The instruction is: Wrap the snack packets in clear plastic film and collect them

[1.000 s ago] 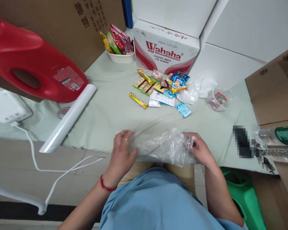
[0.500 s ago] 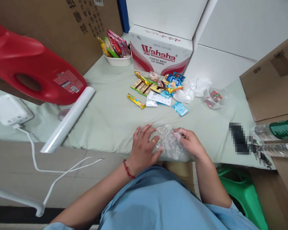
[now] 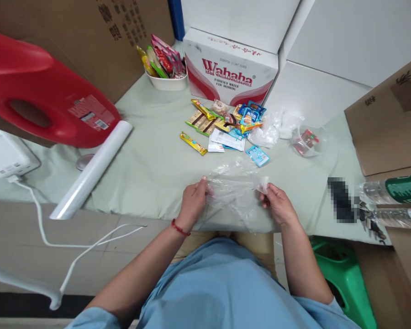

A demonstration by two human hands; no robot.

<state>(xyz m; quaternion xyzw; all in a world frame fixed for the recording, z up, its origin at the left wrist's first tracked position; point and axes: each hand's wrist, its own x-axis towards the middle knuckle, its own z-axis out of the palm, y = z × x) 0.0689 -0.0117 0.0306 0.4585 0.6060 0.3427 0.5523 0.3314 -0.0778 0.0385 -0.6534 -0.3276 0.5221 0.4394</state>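
Note:
A clear plastic bag is stretched out between my two hands, just above the near edge of the cloth-covered table. My left hand pinches its left side. On the other side, my right hand grips a bunched white part of the bag with thumb and fingers. Beyond the bag lie a yellow snack packet and a small blue packet. Behind them is a pile of wrapped snacks, with crumpled clear bags at its right.
A red jug and a white roll stand at the left, near a power bank with a cable. A snack tub and a Wahaba-style printed carton are behind. Bottles, keys and a cardboard box are right.
The crumpled plastic bag is now spread wider between my hands. My left hand has gone from spread fingers over it to a pinch on its side.

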